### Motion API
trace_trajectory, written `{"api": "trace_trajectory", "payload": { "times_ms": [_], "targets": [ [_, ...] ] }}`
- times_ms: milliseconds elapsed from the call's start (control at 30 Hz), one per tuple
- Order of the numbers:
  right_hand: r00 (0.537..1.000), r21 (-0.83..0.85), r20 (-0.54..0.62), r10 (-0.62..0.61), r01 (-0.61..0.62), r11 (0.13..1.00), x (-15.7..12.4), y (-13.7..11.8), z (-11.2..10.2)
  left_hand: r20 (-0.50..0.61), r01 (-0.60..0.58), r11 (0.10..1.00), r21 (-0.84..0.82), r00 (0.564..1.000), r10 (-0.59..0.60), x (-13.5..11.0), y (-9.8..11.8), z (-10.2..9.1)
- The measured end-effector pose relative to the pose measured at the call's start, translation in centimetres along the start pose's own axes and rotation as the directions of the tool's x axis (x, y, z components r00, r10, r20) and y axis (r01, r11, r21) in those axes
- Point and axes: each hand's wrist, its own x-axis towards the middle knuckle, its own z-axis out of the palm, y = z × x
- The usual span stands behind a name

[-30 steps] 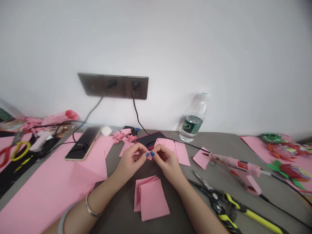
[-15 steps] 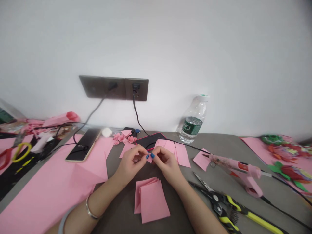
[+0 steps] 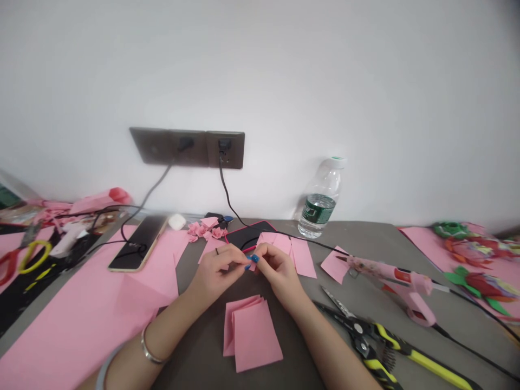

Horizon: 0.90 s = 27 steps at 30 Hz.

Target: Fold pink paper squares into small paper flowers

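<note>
My left hand (image 3: 217,271) and my right hand (image 3: 277,268) meet over the grey table (image 3: 365,238), fingertips pinched together on a small folded piece of pink paper (image 3: 251,265) that is mostly hidden between them. Blue-painted nails show at the pinch. A small stack of pink paper rectangles (image 3: 252,331) lies just in front of my wrists. Several small pink paper roses (image 3: 206,228) sit beyond my left hand.
More pink paper pieces (image 3: 303,254) lie beyond my right hand. To the right are a pink glue gun (image 3: 392,279) and yellow-handled pliers (image 3: 382,341). A water bottle (image 3: 320,200) stands at the wall. A phone (image 3: 138,241) rests on a large pink sheet (image 3: 81,319) at left.
My hands stay together at the same spot. The left fingers have curled over the small paper piece, and my view has shifted slightly.
</note>
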Motion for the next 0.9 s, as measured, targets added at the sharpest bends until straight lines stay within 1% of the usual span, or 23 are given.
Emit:
{"api": "trace_trajectory", "payload": {
  "times_ms": [133,200,233,267,333,367,400,467,533,600,667,733,833,900],
  "targets": [
    [1.0,0.015,0.008,0.01,-0.01,1.0,0.0,-0.1,0.0,0.045,-0.141,0.981,0.131,0.99,0.136,-0.1,-0.1,-0.4],
    [1.0,0.014,0.009,0.012,-0.012,1.0,0.0,-0.1,0.0,0.061,-0.157,0.977,0.143,0.987,0.149,-0.1,0.1,-0.5],
    [1.0,0.013,0.009,0.009,-0.009,1.0,0.0,-0.1,-0.1,0.064,-0.126,0.984,0.125,0.991,0.119,-0.1,0.3,-0.5],
    [1.0,0.009,0.006,0.004,-0.004,1.0,0.0,-0.1,-0.1,0.048,-0.064,0.994,0.085,0.997,0.06,-0.1,0.5,-0.4],
    [1.0,-0.003,-0.006,-0.018,0.018,1.0,0.0,0.0,-0.1,0.041,0.126,0.989,-0.081,0.992,-0.123,-0.1,0.8,-0.2],
    [0.999,-0.013,-0.014,-0.035,0.035,0.999,0.0,0.1,-0.1,0.029,0.221,0.958,-0.184,0.975,-0.22,-0.1,0.8,0.0],
    [0.998,-0.026,-0.02,-0.055,0.055,0.998,0.0,0.1,-0.1,0.01,0.306,0.911,-0.278,0.949,-0.315,-0.1,0.8,0.1],
    [0.995,-0.065,-0.021,-0.102,0.101,0.993,0.0,0.3,0.0,0.015,0.423,0.806,-0.415,0.888,-0.459,0.0,0.5,0.5],
    [0.989,-0.112,-0.012,-0.145,0.142,0.983,0.0,0.4,0.0,0.082,0.501,0.729,-0.467,0.845,-0.528,0.1,0.0,0.7],
    [0.986,-0.15,-0.007,-0.169,0.166,0.975,0.0,0.6,0.1,0.158,0.546,0.695,-0.468,0.825,-0.542,0.2,-0.3,0.8],
    [0.984,-0.169,-0.011,-0.179,0.174,0.97,0.0,0.6,0.1,0.183,0.545,0.709,-0.447,0.832,-0.524,0.2,-0.5,0.7],
    [0.985,-0.176,-0.015,-0.17,0.165,0.971,0.0,0.7,0.1,0.16,0.509,0.769,-0.388,0.858,-0.488,0.2,-0.4,0.5],
    [0.991,-0.158,-0.012,-0.13,0.127,0.979,-0.1,0.7,0.1,0.113,0.427,0.873,-0.238,0.904,-0.412,0.2,-0.1,0.2],
    [0.994,-0.135,-0.006,-0.105,0.103,0.985,-0.1,0.7,0.2,0.097,0.374,0.917,-0.142,0.927,-0.363,0.3,0.1,0.0]
  ]
}}
